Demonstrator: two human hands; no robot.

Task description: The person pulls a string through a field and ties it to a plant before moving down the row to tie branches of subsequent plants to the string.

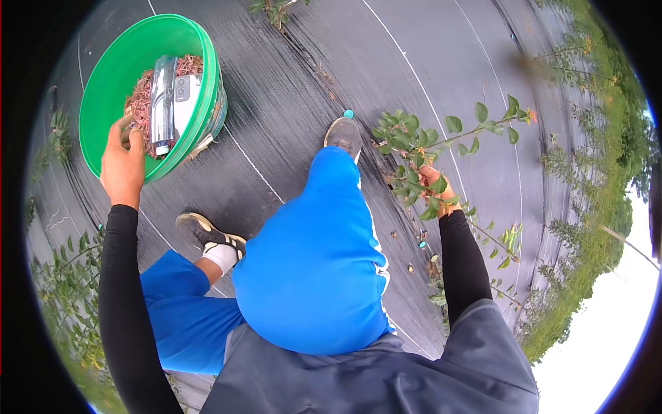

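Note:
My left hand (124, 162) reaches over the near rim of a green bucket (103, 90), its fingers bent and the thumb apart from them. Inside the bucket lies a heap of thin reddish plant pieces (141, 98). A clear plastic bottle (163, 103) and a white smartphone (185, 103) rest on that heap, just right of my fingers. My right hand (441, 193) is in among the green leaves of a low shrub (407, 131), fingertips drawn together. Leaves partly cover those fingers, and what they pinch is too small to make out.
Black ground sheet (276, 90) with white lines runs under my feet. My shoe (343, 135) stands close to the shrub row, beside a small teal disc (348, 114). A branch with an orange-red flower (531, 116) reaches right. More shrubs (586, 165) line the right side.

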